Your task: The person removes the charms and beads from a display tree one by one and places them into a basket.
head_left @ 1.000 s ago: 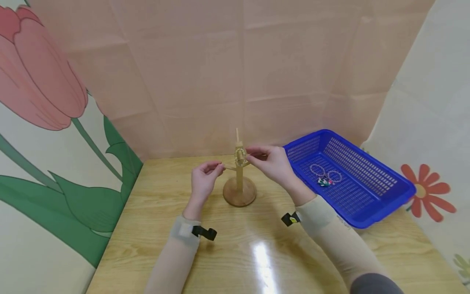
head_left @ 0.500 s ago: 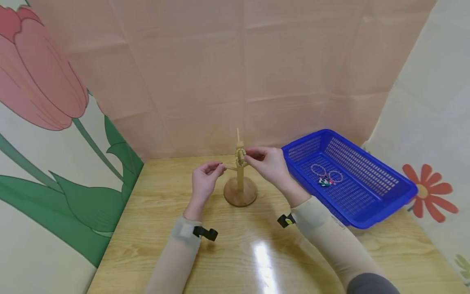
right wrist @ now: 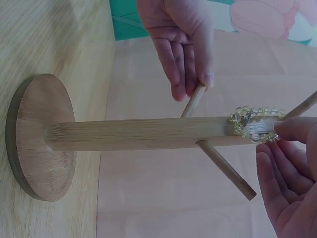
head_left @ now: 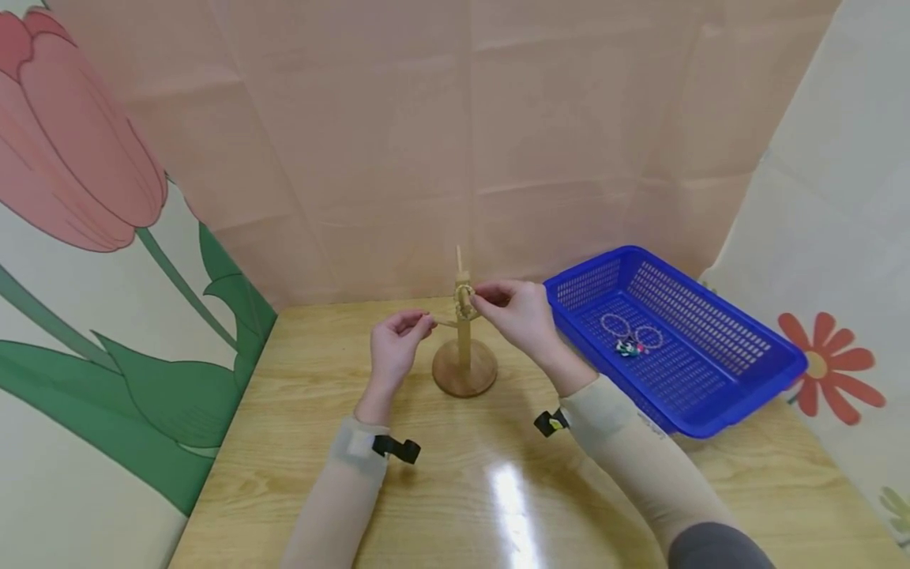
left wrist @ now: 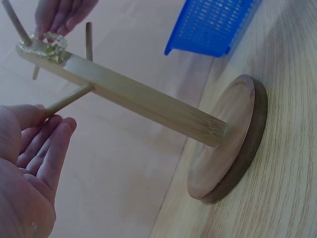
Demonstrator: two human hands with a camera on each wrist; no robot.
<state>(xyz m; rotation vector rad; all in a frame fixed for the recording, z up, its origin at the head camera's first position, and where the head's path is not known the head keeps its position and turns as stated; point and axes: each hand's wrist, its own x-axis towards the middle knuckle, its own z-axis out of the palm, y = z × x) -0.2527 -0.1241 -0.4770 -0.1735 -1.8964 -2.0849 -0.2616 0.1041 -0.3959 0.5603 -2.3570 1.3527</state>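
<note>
A wooden stand [head_left: 464, 348] with a round base and thin side pegs rises at the table's middle. A clear beaded bracelet [head_left: 465, 298] is looped around the top of its post. My right hand [head_left: 482, 297] pinches the bracelet from the right; in the right wrist view its thumb lies on the beads [right wrist: 252, 121]. My left hand [head_left: 426, 322] holds the tip of the stand's left peg [right wrist: 193, 101] between thumb and fingers. In the left wrist view the peg's tip [left wrist: 54, 105] meets my left hand [left wrist: 47, 116], and the bracelet [left wrist: 44, 42] shows beneath the right hand's fingers [left wrist: 59, 15].
A blue mesh basket [head_left: 739, 371] sits at the right of the table, with two more bracelets [head_left: 629, 336] and a small dark charm inside. Pink paper walls close off the back and sides. The wooden table [head_left: 455, 474] stretches bare toward me.
My right hand has edged slightly left, closer to the post, with the bracelet. The left hand stays on the peg.
</note>
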